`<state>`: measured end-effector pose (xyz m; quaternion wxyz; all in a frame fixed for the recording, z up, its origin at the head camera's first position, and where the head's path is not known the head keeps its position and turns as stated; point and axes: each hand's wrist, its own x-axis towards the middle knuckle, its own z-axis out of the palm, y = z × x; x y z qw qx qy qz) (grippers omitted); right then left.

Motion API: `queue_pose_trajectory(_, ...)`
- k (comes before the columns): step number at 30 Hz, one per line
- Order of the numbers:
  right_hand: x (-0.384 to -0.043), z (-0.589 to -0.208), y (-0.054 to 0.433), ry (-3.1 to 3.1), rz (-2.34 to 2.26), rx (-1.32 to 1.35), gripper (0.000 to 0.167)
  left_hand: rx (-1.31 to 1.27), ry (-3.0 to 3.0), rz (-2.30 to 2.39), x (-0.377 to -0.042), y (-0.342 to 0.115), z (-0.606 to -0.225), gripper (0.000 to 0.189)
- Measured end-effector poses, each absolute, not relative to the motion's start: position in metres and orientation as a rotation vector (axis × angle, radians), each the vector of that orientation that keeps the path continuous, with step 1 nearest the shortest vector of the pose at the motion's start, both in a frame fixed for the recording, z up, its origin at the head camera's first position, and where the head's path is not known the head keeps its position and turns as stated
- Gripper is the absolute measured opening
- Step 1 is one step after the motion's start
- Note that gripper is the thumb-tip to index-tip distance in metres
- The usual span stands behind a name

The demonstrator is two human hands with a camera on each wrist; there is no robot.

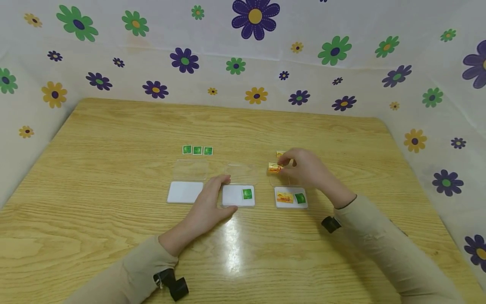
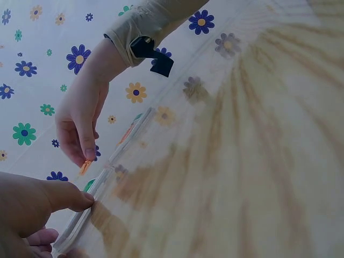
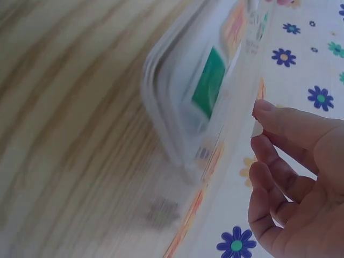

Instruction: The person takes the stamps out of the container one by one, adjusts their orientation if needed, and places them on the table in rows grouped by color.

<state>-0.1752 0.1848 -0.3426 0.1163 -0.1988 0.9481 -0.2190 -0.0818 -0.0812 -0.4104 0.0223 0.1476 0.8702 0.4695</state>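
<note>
A right hand (image 1: 303,166) pinches a yellow piece (image 1: 274,168) beyond and right of the middle case (image 1: 232,195), which the left hand (image 1: 206,204) touches, thumb and fingers spread. A left case (image 1: 183,192) and right case (image 1: 286,205) flank it on the worktop (image 1: 114,139); green squares (image 1: 197,150) lie beyond-left; the right hand partly blocks another piece (image 1: 279,153).

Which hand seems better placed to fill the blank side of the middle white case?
Probably the right hand: it pinches an orange-yellow piece, while the left hand holds none and rests at the edge of the middle white case.
</note>
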Motion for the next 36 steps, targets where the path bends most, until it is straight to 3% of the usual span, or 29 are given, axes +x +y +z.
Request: queue_pose_trajectory(36, -0.199, -0.344, 0.278, 2.902, -0.587, -0.3, 0.024, 0.431, 2.691, 1.444, -0.081, -0.081, -0.408, 0.074)
